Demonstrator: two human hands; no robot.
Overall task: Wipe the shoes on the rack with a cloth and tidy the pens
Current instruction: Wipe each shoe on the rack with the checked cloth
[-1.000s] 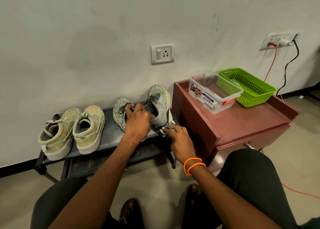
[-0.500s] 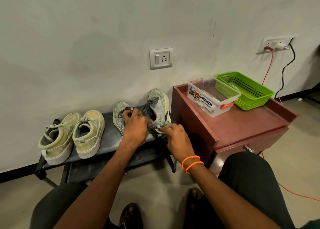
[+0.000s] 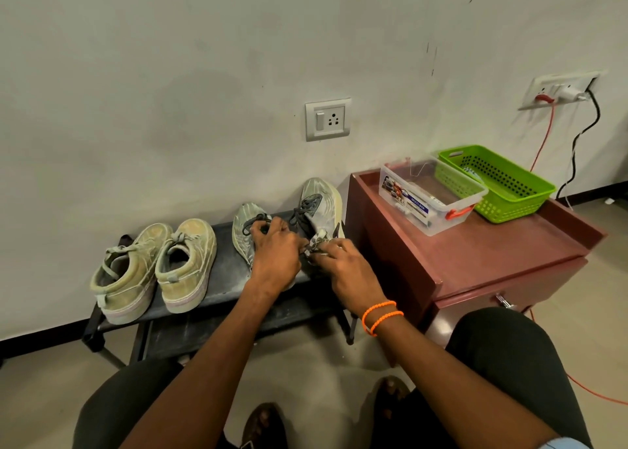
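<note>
Shoes on the rack [image 3: 217, 312]: your left hand [image 3: 273, 256] rests curled on the grey shoe [image 3: 243, 231] near the rack's right end, while your right hand [image 3: 343, 265] pinches a small crumpled cloth [image 3: 317, 244] against its partner, the right grey shoe [image 3: 321, 207], at the right edge. The beige pair [image 3: 153, 268] at the left end looks dusty, so the wiping seems far from finished. The pens, likely in the clear box [image 3: 431, 204] or green basket [image 3: 496, 183] on the cabinet [image 3: 492, 261], await you.
</note>
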